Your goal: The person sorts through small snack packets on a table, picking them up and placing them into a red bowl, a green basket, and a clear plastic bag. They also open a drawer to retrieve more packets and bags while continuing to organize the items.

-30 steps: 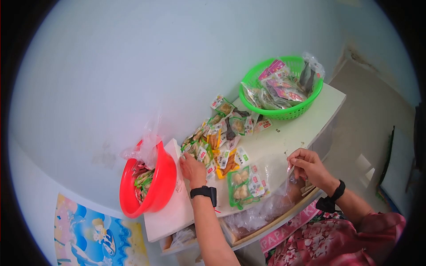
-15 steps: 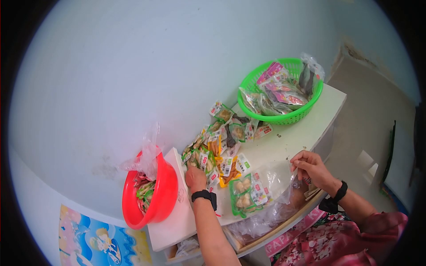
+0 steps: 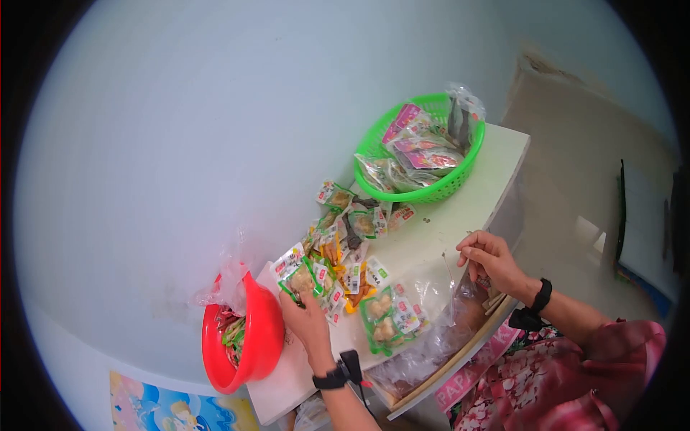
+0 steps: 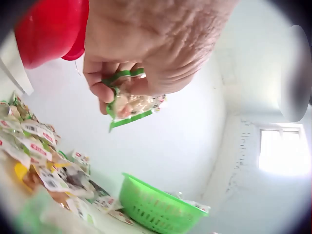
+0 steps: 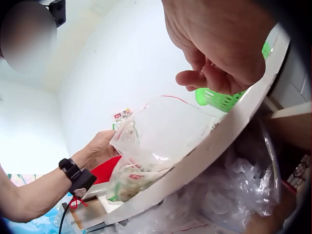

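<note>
My left hand (image 3: 307, 323) pinches a small green-edged snack packet (image 3: 297, 276) with a white label, raised above the near-left part of the white table. In the left wrist view, thumb and fingers close on the packet's green edge (image 4: 131, 118). My right hand (image 3: 492, 262) hovers over the table's front edge, fingers loosely curled with nothing visible between them. Beside its fingertips is the mouth of a clear plastic bag (image 5: 165, 129) with a red seal line. Green-edged packets of pale, round pieces (image 3: 386, 320) lie in that bag.
Loose green and yellow packets (image 3: 352, 276) form a heap behind the bag. A red basin (image 3: 262, 330) with packets stands at the left; a green basket (image 3: 431, 194) of larger packets sits at the far right. Below the tabletop, an open drawer (image 3: 413, 391) holds crumpled clear plastic.
From the heap's left edge, my left hand has lifted a packet. My right hand has shifted slightly away from the bag's mouth. The head view has turned, so the table appears farther left.
</note>
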`<state>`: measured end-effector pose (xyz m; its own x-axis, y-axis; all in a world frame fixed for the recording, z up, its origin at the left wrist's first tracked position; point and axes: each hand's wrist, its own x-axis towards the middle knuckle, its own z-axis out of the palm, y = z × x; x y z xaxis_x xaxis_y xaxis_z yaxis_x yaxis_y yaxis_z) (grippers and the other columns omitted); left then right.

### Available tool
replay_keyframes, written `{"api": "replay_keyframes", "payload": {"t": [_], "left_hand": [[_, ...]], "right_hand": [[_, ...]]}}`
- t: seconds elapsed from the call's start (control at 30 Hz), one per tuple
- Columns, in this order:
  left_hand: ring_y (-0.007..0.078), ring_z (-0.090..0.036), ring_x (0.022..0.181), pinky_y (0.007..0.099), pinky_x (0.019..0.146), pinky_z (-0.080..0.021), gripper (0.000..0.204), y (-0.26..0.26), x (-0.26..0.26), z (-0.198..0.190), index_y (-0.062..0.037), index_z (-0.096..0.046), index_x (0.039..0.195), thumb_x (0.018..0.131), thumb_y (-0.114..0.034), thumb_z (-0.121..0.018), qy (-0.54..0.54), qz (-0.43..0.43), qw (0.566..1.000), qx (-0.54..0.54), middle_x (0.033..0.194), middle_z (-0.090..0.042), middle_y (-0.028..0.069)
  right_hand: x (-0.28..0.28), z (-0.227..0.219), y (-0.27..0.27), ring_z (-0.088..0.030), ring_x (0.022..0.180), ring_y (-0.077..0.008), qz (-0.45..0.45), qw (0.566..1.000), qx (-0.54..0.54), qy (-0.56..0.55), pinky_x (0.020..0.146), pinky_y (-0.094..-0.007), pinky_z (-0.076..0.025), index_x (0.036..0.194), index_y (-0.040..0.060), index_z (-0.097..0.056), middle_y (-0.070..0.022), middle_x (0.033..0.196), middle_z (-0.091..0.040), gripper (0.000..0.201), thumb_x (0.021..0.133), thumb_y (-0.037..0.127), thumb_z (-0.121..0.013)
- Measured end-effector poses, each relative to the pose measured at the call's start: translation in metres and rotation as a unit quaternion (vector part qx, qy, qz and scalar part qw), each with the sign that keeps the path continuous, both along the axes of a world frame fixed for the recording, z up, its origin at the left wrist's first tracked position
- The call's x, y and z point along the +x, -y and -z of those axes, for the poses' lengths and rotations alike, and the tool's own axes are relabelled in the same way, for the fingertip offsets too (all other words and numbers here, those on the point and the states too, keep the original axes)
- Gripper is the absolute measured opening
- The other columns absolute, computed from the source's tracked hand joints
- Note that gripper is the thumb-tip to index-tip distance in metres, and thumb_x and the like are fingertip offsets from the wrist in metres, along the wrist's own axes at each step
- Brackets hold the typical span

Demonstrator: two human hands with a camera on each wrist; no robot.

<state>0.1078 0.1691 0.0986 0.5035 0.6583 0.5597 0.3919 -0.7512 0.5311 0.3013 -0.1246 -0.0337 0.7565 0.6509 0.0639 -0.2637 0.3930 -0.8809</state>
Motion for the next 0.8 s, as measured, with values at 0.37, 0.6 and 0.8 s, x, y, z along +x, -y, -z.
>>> {"api": "replay_keyframes", "payload": {"t": [0.37, 0.6, 0.8], "left_hand": [[0.0381, -0.066, 0.113, 0.0478, 0.093, -0.055, 0.027, 0.154, -0.006, 0.043, -0.0032, -0.062, 0.128, 0.102, -0.010, -0.058, 0.022, 0.162, 0.921, 0.354, 0.130, -0.066, 0.0175], [0.0389, -0.063, 0.120, 0.0487, 0.101, -0.052, 0.037, 0.177, -0.005, 0.071, 0.0003, -0.061, 0.133, 0.097, -0.006, -0.063, 0.003, 0.177, 0.935, 0.306, 0.133, -0.064, 0.0185], [0.0392, -0.058, 0.122, 0.0516, 0.107, -0.044, 0.049, 0.189, -0.010, 0.083, 0.0048, -0.057, 0.138, 0.094, -0.013, -0.068, 0.031, 0.088, 0.975, 0.201, 0.131, -0.063, 0.0214]], "right_hand": [[-0.048, -0.088, 0.030, -0.071, 0.077, -0.0123, -0.257, 0.963, 0.027, -0.071, 0.060, -0.0255, -0.056, 0.130, -0.0023, -0.061, -0.0101, 0.101, -0.074, 0.045, 0.108, 0.037, -0.055], [-0.057, -0.057, 0.035, -0.068, 0.086, -0.0072, -0.159, 0.986, -0.029, -0.040, 0.063, -0.0232, -0.055, 0.124, 0.0034, -0.067, -0.0016, 0.107, -0.073, 0.031, 0.099, 0.020, -0.072], [-0.024, -0.044, 0.068, -0.070, 0.083, -0.0095, -0.002, 0.999, -0.033, 0.030, 0.072, -0.0262, -0.058, 0.120, 0.0025, -0.068, -0.0029, 0.101, -0.074, 0.026, 0.099, 0.017, -0.072]]}}
